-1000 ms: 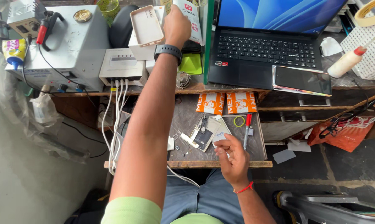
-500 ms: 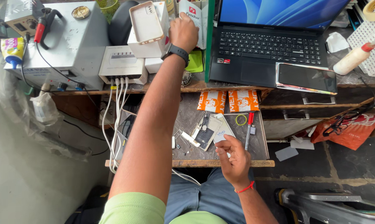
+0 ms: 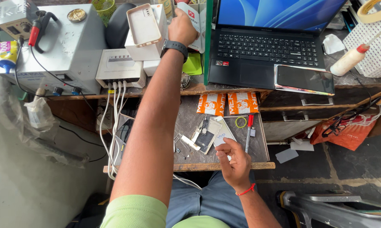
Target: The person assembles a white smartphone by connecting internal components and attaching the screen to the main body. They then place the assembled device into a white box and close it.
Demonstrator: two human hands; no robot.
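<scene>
My left hand [image 3: 183, 26], with a black watch [image 3: 174, 46] on the wrist, reaches to the back of the desk. Its fingers curl against a white carton [image 3: 195, 20] beside the laptop. What they hold is hidden. A pale phone case [image 3: 143, 24] lies on a white box just left of that hand. My right hand [image 3: 236, 162] rests at the front edge of the low work board [image 3: 186, 122] and pinches a white phone back cover [image 3: 223, 134]. An opened phone [image 3: 205, 136] lies just left of the cover, with small parts around it.
An open laptop [image 3: 264, 46] with a dark phone [image 3: 304, 79] on it stands at the back right. A grey power unit [image 3: 68, 46] and a white hub [image 3: 121, 67] with hanging cables are at the left. Orange packets [image 3: 227, 103], a red pen [image 3: 249, 126] and a squeeze bottle [image 3: 348, 61] are nearby.
My left hand has slid to the right along the back of the desk, from beside the phone case to the white carton. My right hand has stayed put with the white cover.
</scene>
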